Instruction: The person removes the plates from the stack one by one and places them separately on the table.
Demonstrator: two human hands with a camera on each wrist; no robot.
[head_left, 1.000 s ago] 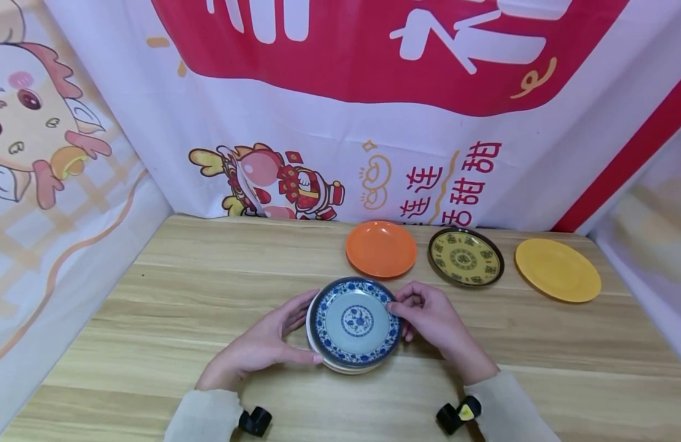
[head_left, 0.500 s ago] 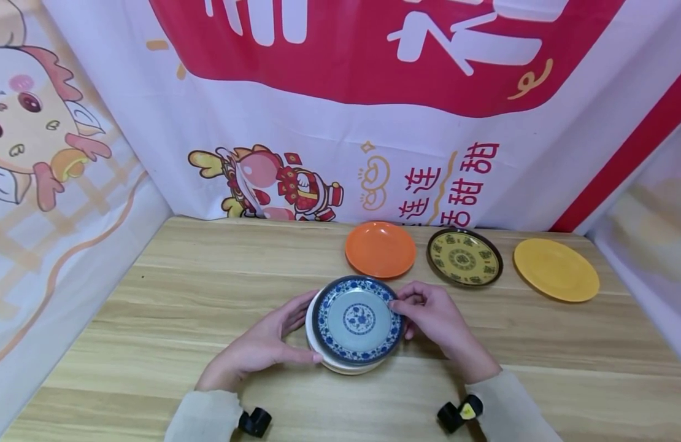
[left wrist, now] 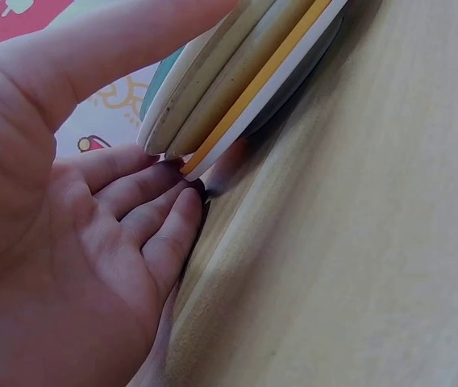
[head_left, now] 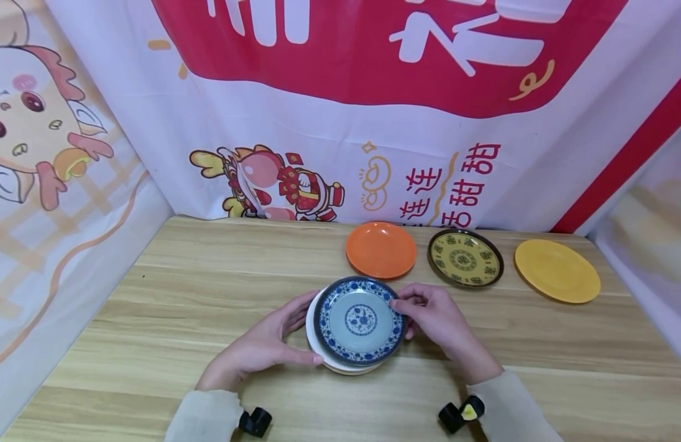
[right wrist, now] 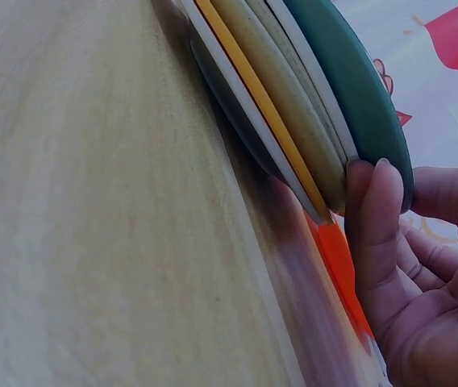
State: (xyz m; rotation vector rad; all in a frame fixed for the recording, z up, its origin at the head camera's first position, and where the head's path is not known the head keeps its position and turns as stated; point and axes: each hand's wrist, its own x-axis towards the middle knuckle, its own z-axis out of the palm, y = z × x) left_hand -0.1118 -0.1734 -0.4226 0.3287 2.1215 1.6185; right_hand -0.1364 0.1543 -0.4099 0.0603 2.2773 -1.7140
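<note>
Just below centre of the head view, the blue plate [head_left: 359, 320] tops the stack [left wrist: 237, 85], offset right, w/ a crescent of white plate [head_left: 311, 337] showing at its left. My R hand [head_left: 431, 313] pinches its right rim btwn thumb & finger. My L hand [head_left: 269, 341] is spread wide, thumb well apart from fingers, merely touching the stack's left side. Under the blue one, wrist views show edges piled up: white, tan, yellow, white, then smth dark at the bottom; can't tell if plate or shadow. Toward mid-right of the head view, on the table [head_left: 153, 319]: orange plate [head_left: 381, 250], dark-rimmed plate [head_left: 465, 258], yellow plate [head_left: 557, 271], all flat, apart.
</note>
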